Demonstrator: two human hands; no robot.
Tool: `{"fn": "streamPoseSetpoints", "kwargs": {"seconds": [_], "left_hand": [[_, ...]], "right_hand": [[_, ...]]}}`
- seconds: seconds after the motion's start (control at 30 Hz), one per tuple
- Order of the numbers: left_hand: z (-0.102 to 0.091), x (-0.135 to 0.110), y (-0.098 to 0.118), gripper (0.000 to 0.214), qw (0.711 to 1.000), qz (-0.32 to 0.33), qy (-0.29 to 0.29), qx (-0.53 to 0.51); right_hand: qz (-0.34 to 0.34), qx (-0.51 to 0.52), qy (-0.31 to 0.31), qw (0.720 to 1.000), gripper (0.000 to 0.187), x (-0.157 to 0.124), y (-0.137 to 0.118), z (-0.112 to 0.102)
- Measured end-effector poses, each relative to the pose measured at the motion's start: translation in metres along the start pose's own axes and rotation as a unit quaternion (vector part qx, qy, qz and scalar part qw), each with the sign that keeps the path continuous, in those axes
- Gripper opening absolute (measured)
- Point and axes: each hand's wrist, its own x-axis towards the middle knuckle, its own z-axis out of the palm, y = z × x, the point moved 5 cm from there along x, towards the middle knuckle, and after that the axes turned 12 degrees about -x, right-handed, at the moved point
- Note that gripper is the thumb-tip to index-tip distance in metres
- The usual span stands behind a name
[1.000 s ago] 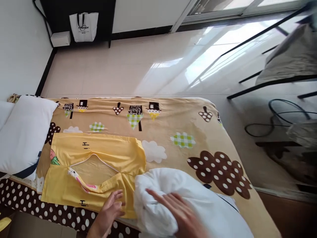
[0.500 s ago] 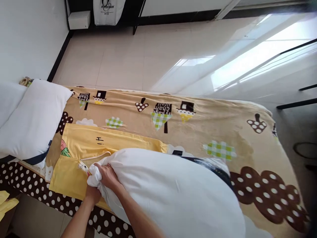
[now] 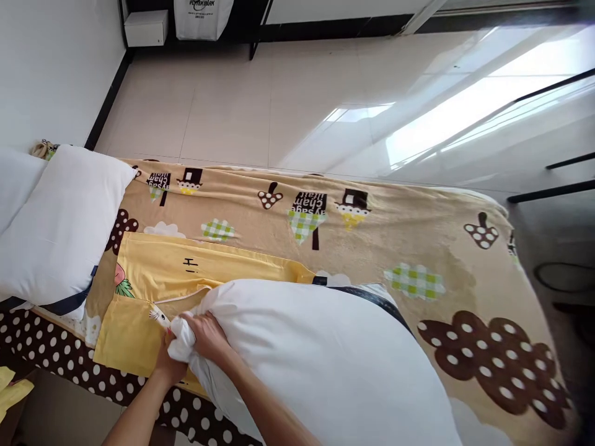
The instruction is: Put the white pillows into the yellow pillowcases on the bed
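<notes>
A large white pillow [image 3: 325,347] lies over the near side of the bed, its left end squeezed into a bunched tip. My right hand [image 3: 207,333] is closed around that gathered end. Under it a yellow pillowcase [image 3: 139,331] with "Hi" lettering and cartoon prints is spread flat, its slit gaping beside the pillow tip. My left hand [image 3: 171,362] is closed at the lower edge of the slit, apparently pinching the pillowcase fabric right against the white tip; its fingertips are partly hidden. Part of the pillowcase is covered by the pillow.
More white pillows [image 3: 65,229] lie at the bed's left end. A patterned tan blanket [image 3: 260,248] covers the bed, with a brown polka-dot edge [image 3: 60,359] along the near side. A white box [image 3: 146,28] and a white bag [image 3: 202,18] sit beyond the tiled floor.
My left hand has shifted slightly up and left, its fingers now at the pillowcase's slit edge. My right hand keeps hold of the pillow end. The camera view has moved a little.
</notes>
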Motion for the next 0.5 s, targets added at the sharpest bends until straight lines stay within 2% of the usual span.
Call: {"fn": "streamPoseSetpoints", "kwargs": {"seconds": [0.1, 0.17, 0.3, 0.5], "left_hand": [[-0.001, -0.011, -0.005, 0.043, 0.999, -0.02, -0.033, -0.004], [-0.004, -0.02, -0.007, 0.045, 0.998, -0.025, -0.05, -0.004], [-0.009, -0.025, -0.006, 0.047, 0.996, -0.017, -0.083, 0.008], [-0.024, -0.01, -0.009, 0.036, 0.993, 0.003, -0.113, 0.034]], "right_hand": [[0.013, 0.001, 0.017, 1.0, 0.058, 0.036, 0.001, 0.015], [0.02, 0.005, 0.024, 0.999, 0.06, 0.048, -0.002, 0.023], [0.019, 0.009, 0.038, 0.999, 0.062, 0.048, -0.006, 0.03], [-0.002, 0.009, 0.058, 0.998, 0.059, 0.041, -0.002, 0.038]]}}
